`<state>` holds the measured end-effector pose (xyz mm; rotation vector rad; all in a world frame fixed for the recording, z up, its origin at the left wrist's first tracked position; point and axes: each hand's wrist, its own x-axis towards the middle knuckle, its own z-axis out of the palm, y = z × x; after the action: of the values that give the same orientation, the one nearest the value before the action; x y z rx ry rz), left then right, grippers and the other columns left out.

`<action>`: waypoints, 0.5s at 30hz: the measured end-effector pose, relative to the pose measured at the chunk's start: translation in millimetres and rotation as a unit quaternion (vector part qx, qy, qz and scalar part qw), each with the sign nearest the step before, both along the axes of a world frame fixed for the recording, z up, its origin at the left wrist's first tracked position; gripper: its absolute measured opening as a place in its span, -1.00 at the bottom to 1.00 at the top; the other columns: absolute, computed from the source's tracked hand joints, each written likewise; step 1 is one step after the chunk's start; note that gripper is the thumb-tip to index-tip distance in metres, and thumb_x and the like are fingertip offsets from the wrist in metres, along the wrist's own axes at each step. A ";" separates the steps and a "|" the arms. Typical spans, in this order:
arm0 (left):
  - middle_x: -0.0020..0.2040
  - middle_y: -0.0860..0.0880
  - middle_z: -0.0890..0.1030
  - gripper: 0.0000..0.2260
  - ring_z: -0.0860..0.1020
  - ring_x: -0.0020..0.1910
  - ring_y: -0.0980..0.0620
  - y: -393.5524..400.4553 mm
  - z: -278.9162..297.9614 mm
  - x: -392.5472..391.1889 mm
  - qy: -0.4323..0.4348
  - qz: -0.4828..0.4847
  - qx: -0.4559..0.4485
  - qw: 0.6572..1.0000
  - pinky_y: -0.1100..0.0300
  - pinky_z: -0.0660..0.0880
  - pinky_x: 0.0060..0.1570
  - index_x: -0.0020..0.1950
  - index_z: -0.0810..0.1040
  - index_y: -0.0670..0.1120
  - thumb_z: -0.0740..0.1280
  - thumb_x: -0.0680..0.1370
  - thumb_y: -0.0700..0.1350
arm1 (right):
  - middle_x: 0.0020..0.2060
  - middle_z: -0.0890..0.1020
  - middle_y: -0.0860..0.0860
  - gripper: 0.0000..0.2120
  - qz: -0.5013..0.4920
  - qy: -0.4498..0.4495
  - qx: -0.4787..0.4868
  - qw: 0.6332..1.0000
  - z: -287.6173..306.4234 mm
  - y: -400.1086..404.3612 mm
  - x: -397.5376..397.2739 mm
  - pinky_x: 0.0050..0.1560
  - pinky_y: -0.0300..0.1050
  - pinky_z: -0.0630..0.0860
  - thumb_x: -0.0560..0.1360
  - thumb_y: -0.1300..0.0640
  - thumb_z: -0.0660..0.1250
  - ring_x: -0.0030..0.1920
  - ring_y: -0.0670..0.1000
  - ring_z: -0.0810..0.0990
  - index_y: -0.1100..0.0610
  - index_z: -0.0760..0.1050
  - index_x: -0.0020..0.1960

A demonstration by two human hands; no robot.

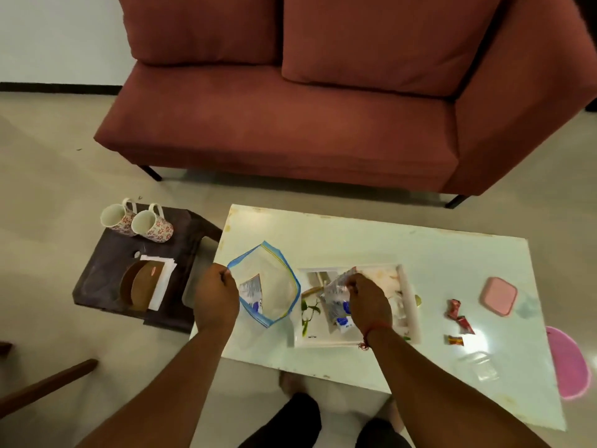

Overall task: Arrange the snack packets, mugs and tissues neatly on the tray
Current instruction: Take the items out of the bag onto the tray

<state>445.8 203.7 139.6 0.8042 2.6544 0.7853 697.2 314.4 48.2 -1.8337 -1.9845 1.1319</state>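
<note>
My left hand [215, 297] grips the rim of a clear zip bag [274, 286] with blue edges, held open on the white table [371, 240]; one silver-and-blue snack packet [252, 294] lies inside it. My right hand [368, 302] pinches another silver-and-blue snack packet [334, 297] over the white tray [410, 305], which has a leaf print. Two floral mugs [135, 219] lie on their sides on a dark stool [106, 263] to the left. White tissues [163, 279] sit there under a brown holder [139, 286].
Three small red candy wrappers [458, 320], a pink box [498, 295] and a clear plastic piece [481, 365] lie on the table's right part. A pink mat [568, 363] is on the floor at the right. A red sofa [307, 108] stands behind the table.
</note>
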 end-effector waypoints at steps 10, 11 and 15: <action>-0.27 -0.02 0.55 -0.86 0.52 -0.29 0.04 -14.9 -39.3 -17.7 -0.008 -0.092 -0.011 0.996 0.12 0.44 -0.28 -0.14 0.49 -0.11 0.24 0.61 -0.20 | 0.23 0.56 0.07 -0.56 0.234 -0.118 -0.108 0.959 -71.8 1.7 -27.2 0.15 -0.08 0.46 0.41 0.37 0.32 0.21 0.13 0.52 0.02 0.53 0.21; -0.25 -0.02 0.56 -0.87 0.52 -0.28 0.03 -12.4 -39.7 -14.8 -0.012 -0.099 -0.013 0.995 0.11 0.44 -0.26 -0.12 0.50 -0.11 0.24 0.61 -0.21 | 0.25 0.54 0.08 -0.54 0.229 -0.117 -0.103 0.961 -71.6 3.2 -25.7 0.17 -0.08 0.45 0.41 0.37 0.32 0.23 0.13 0.51 0.02 0.52 0.24; -0.20 -0.02 0.59 -0.89 0.53 -0.24 0.01 1.9 -33.4 2.7 -0.020 -0.126 -0.033 0.991 0.15 0.42 -0.25 -0.08 0.51 -0.11 0.23 0.62 -0.19 | 0.19 0.53 0.09 -0.59 0.096 -0.069 -0.028 0.993 -45.6 7.8 -20.8 0.11 -0.01 0.50 0.48 0.38 0.18 0.17 0.14 0.55 0.05 0.53 0.22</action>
<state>448.5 205.6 106.2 1.0678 2.4651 0.6386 676.5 322.2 2.6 -1.8261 -2.2702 1.1505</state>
